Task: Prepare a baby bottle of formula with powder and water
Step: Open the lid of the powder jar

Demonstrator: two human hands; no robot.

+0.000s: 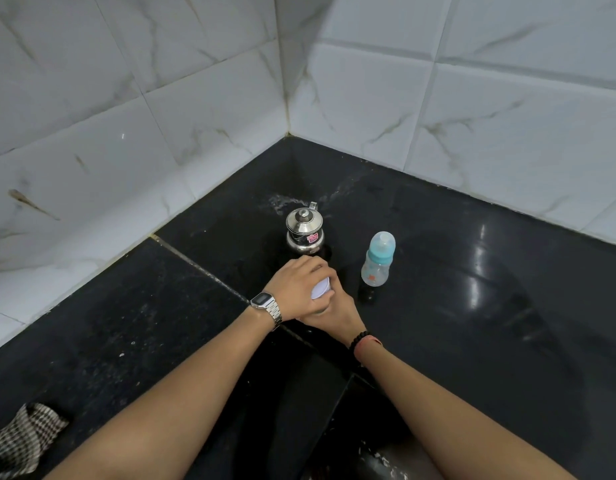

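Left hand (296, 282) grips white lid (321, 289), right hand (337, 311) clasps the jar below

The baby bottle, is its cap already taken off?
No, the baby bottle stands upright on the black counter with its clear cap on, apart from both hands.
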